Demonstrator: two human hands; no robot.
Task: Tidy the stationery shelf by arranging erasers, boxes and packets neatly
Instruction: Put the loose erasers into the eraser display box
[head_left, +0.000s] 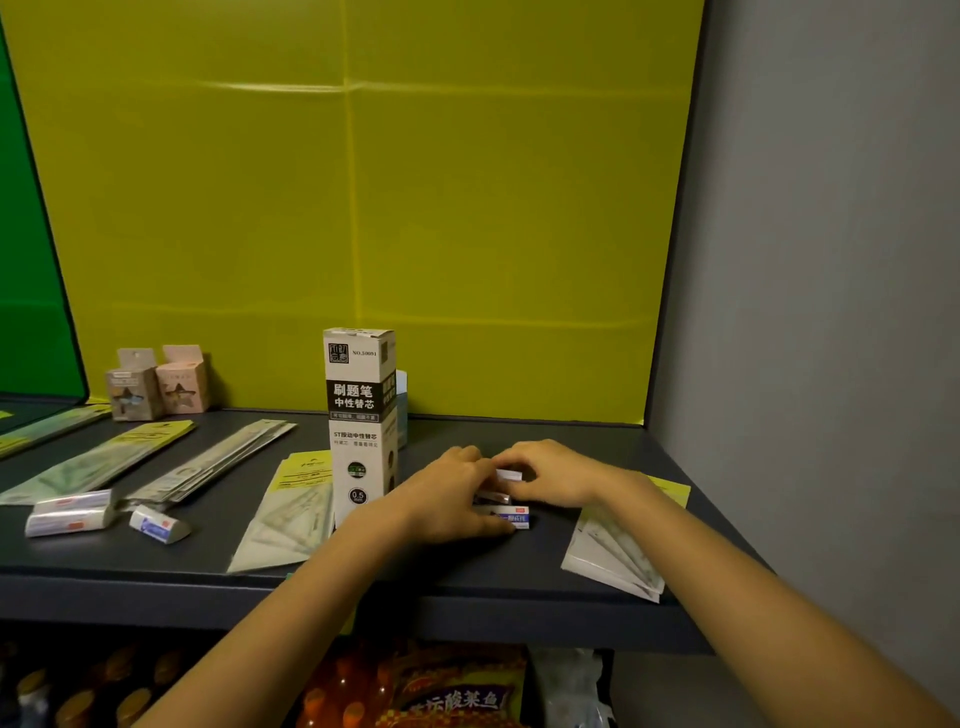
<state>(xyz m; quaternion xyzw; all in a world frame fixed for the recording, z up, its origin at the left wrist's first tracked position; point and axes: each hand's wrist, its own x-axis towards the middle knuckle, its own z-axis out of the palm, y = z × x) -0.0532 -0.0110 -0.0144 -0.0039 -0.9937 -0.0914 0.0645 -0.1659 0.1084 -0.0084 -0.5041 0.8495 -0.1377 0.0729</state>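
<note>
Both hands meet at the middle of the dark shelf (519, 582). My left hand (447, 499) and my right hand (550, 470) close around a small cluster of white erasers (511, 517); one has a blue label, another (509, 475) sits under my right fingertips. A tall white refill box (359, 415) stands upright just left of my hands. Three more erasers (70, 514) (158, 525) lie at the front left. Flat ruler packets (291, 514) (618, 545) lie on either side of my hands.
Two small pink star-window boxes (156, 384) stand at the back left. Long flat packets (104, 457) (218, 457) fan across the left half. A yellow-green panel backs the shelf; a grey wall closes the right. Snack bags and bottles sit on the shelf below.
</note>
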